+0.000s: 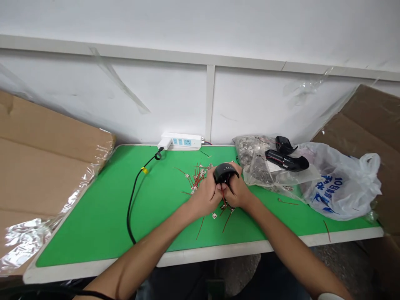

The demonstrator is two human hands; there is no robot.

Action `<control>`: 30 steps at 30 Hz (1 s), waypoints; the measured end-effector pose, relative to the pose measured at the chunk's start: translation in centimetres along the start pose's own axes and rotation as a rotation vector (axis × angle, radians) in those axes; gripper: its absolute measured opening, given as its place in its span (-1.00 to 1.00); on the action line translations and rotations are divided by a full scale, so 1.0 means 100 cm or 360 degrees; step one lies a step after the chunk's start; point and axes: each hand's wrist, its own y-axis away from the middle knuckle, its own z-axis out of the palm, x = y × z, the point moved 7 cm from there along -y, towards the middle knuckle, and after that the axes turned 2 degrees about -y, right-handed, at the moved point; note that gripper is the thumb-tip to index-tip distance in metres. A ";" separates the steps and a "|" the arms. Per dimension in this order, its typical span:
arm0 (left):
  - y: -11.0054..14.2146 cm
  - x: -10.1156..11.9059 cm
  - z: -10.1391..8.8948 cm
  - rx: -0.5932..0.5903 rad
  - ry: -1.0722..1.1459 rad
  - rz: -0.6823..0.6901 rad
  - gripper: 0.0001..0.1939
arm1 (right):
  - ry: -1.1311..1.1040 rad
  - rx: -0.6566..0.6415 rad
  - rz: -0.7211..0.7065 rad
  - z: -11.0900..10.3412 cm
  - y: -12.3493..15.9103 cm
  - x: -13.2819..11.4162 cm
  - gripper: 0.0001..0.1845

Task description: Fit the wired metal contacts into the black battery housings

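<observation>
Both my hands are closed around a curved black plastic housing (225,171) over the middle of the green table. My left hand (206,193) grips its left side, and my right hand (239,189) grips its right side. The thumbs meet below it, where a red wire (223,192) shows. The inside of the housing is mostly hidden. Small metal parts with red wires (196,179) lie scattered on the table behind and beside my left hand. More of these parts (230,210) lie just below my hands.
A white power strip (184,141) with a black cable (133,200) sits against the wall. At right are clear bags of small metal parts (250,154), two black housings (287,160) and a white plastic bag (337,183). Cardboard (46,162) stands at both sides.
</observation>
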 end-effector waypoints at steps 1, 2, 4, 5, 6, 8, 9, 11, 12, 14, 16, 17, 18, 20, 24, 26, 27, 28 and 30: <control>0.000 0.000 0.001 0.0012 0.0009 0.0011 -0.48 | 0.0000 -0.0013 0.0004 0.001 0.000 0.000 -0.39; 0.000 0.000 0.001 0.0023 0.0012 0.0021 -0.48 | -0.0008 -0.0021 0.0001 0.001 -0.001 0.000 -0.39; 0.000 -0.001 0.001 0.0047 0.0005 0.0036 -0.47 | -0.0033 -0.0010 -0.0032 0.000 -0.001 -0.001 -0.40; 0.000 -0.001 0.001 0.0056 -0.0004 0.0039 -0.47 | -0.0040 0.0002 -0.0051 0.000 -0.002 -0.001 -0.42; 0.000 -0.001 0.001 0.0058 -0.0009 0.0038 -0.47 | -0.0042 0.0014 -0.0069 -0.001 -0.002 -0.002 -0.43; 0.000 0.000 0.001 0.0041 -0.0003 0.0033 -0.48 | -0.0046 0.0022 -0.0098 -0.002 -0.002 -0.002 -0.47; 0.000 0.001 0.001 0.0029 0.0005 0.0032 -0.48 | -0.0049 0.0021 -0.0105 -0.002 -0.002 -0.002 -0.47; 0.000 0.004 0.000 0.0014 0.0027 0.0042 -0.49 | -0.0057 0.0014 -0.0109 -0.002 -0.001 -0.002 -0.48; 0.000 0.005 0.000 0.0013 0.0037 0.0054 -0.49 | -0.0063 0.0017 -0.0109 -0.002 -0.001 -0.002 -0.48; 0.000 0.008 -0.002 0.0017 0.0060 0.0078 -0.47 | -0.0071 0.0032 -0.0101 -0.004 0.000 -0.001 -0.46; 0.001 0.010 -0.002 0.0009 0.0088 0.0095 -0.46 | -0.0068 0.0052 -0.0093 -0.005 0.000 -0.001 -0.43; 0.001 0.010 -0.002 0.0008 0.0099 0.0106 -0.46 | -0.0066 0.0060 -0.0091 -0.006 0.001 -0.001 -0.41; 0.001 0.011 -0.002 0.0007 0.0107 0.0117 -0.46 | -0.0064 0.0060 -0.0094 -0.006 0.001 -0.001 -0.41; 0.001 0.011 -0.003 0.0008 0.0109 0.0130 -0.46 | -0.0074 0.0062 -0.0108 -0.006 0.001 -0.002 -0.42; 0.001 0.009 -0.003 0.0012 0.0098 0.0106 -0.49 | -0.0094 0.0081 -0.0125 -0.005 0.001 -0.003 -0.43; 0.001 0.009 -0.004 0.0022 0.0095 0.0084 -0.50 | -0.0093 0.0095 -0.0137 -0.004 0.002 -0.004 -0.44; 0.001 0.009 -0.004 0.0026 0.0094 0.0071 -0.51 | -0.0091 0.0099 -0.0144 -0.004 0.002 -0.004 -0.45; 0.001 0.010 -0.004 0.0028 0.0091 0.0059 -0.51 | -0.0089 0.0101 -0.0147 -0.004 0.003 -0.004 -0.46; 0.001 0.012 -0.004 0.0032 0.0087 0.0044 -0.52 | -0.0083 0.0106 -0.0146 -0.003 0.004 -0.003 -0.46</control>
